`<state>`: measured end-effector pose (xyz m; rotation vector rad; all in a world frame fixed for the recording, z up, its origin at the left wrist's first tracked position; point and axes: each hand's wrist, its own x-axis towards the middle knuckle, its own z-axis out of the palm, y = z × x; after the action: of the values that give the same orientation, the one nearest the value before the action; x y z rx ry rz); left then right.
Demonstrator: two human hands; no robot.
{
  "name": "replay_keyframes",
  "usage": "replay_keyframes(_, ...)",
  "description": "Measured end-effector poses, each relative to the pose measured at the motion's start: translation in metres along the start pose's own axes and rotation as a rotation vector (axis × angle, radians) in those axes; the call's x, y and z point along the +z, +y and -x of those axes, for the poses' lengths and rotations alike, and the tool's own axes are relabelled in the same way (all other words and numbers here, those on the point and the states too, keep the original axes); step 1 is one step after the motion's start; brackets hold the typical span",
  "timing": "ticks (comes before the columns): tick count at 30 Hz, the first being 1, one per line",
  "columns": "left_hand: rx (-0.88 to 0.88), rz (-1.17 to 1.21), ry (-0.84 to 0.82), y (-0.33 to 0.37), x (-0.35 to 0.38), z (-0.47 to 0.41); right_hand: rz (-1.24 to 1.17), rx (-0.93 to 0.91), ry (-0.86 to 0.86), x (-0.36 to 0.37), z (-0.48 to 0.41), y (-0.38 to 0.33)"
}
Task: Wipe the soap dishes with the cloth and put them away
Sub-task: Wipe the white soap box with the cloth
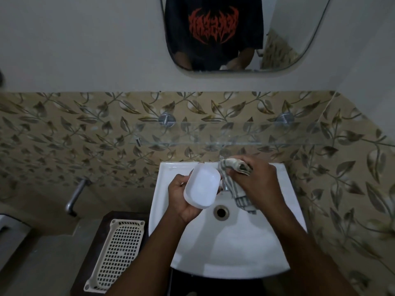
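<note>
Right now my left hand point(183, 201) is curled round the white soap dish point(202, 185), gripping it by its edges and holding it tilted above the washbasin point(235, 248). My right hand point(260, 184) is closed on the bunched striped cloth point(237, 167), just beside the dish's right rim. I cannot tell whether cloth and dish are touching.

The likeliest slip, I judge, is the dish itself. It looks like smooth plastic and is held only at the edges, so a firm wipe from the right could twist it out of the grip and drop it into the basin.

The tap point(223, 186) sits between my two hands, so a wide stroke could knock the dish or a knuckle against it.

A loose tail of cloth hangs towards the drain point(221, 212). If it drags through any water there, it would smear instead of dry.

Putting away is a further doubt. The perforated basket point(115, 253) on the dark worktop point(102, 223) to my left looks the likelier place, but the glass shelf point(235, 133) is also possible.
</note>
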<state>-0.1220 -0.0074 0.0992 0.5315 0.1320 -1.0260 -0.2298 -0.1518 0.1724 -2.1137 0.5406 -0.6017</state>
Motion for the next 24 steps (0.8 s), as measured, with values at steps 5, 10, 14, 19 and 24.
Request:
replay_keyframes(5,-0.055,-0.084,0.079,-0.004,0.014,-0.012,0.418,-0.086,0.049,0.049,-0.017,-0.010)
replay_keyframes(10,-0.033,-0.177,0.054,-0.006,0.022,-0.020,0.258,0.030,0.047,0.070,-0.015,-0.003)
replay_keyframes(14,0.007,-0.184,0.088,-0.001,0.015,-0.025,0.219,-0.014,-0.088,0.066,-0.013,0.001)
replay_keyframes(19,-0.019,-0.161,0.074,0.000,0.014,-0.026,0.271,-0.118,-0.263,0.058,-0.006,0.013)
replay_keyframes(24,-0.077,-0.174,0.047,-0.012,0.012,-0.026,0.319,-0.028,-0.026,0.061,-0.016,0.020)
